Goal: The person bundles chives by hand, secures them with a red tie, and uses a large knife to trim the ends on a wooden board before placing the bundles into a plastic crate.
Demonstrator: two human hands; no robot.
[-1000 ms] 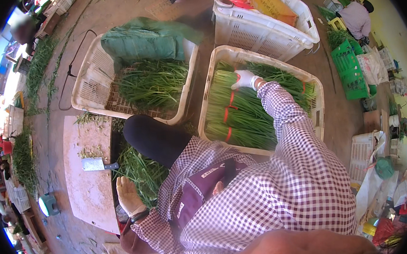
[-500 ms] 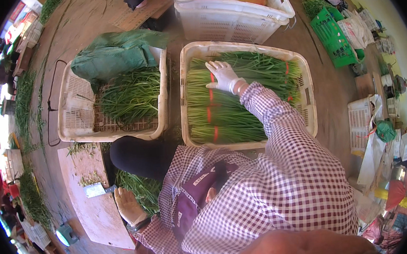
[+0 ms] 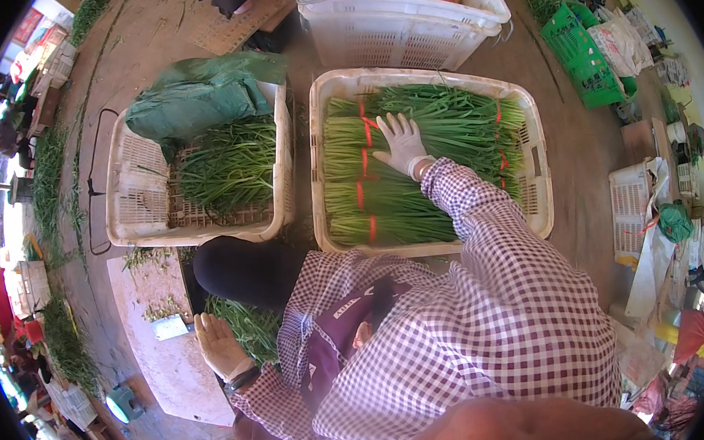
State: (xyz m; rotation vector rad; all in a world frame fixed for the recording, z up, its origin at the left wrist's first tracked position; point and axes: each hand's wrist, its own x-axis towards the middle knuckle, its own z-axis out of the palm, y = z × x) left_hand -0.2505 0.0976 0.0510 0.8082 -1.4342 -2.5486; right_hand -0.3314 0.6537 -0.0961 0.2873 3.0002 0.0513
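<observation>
My right hand (image 3: pixel 402 143), in a white glove, lies spread on bundles of long green chives (image 3: pixel 417 206) tied with red bands. They fill a white plastic crate (image 3: pixel 539 164). The fingers point to the far left, touching the bundles near a red band (image 3: pixel 365 128). My left hand (image 3: pixel 223 346), also gloved, is open with its fingers stretched out, palm partly visible. It is beside a cleaver (image 3: pixel 169 327) lying on a pale board (image 3: pixel 162 376); the cleaver's handle is mostly hidden by the hand. Loose chives (image 3: pixel 249 331) lie just right of that hand.
Left of the chive crate stands another white crate (image 3: pixel 130 184) with loose greens (image 3: pixel 228 168) and a green sack (image 3: pixel 194 104). Behind is a taller white crate (image 3: pixel 395 30). A green crate (image 3: pixel 575 53) stands far right. Greens (image 3: pixel 66 350) lie along the floor at left.
My right hand has shifted right and slightly nearer over the bundles, uncovering part of a red band. My left hand has risen a little toward the cleaver's handle, covering more of it.
</observation>
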